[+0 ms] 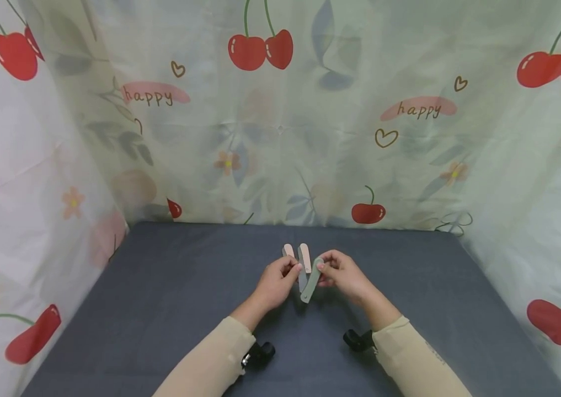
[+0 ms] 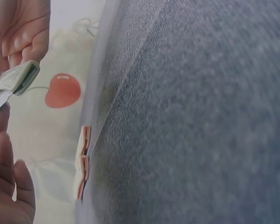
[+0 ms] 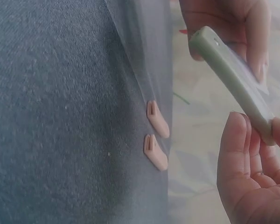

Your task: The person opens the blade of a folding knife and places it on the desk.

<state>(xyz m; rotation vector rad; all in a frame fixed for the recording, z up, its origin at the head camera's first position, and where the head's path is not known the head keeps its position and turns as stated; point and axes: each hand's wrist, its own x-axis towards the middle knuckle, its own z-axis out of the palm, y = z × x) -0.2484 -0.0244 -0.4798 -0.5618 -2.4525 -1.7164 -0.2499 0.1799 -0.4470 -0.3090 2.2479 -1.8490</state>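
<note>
A folding knife with a pale green handle is held partly unfolded above the dark table. My right hand pinches the free end of the handle between thumb and fingers. With its thumb and fingertips, my left hand grips the blade. The pivot end of the handle points toward me, and the blade and handle form a narrow V. Just beyond the hands lie two pink folding knives, one on the left and one on the right, both folded.
A dark grey cloth covers the table. Behind and at both sides hang pale curtains printed with cherries and leaves. Each wrist carries a black camera mount, the left one and the right one.
</note>
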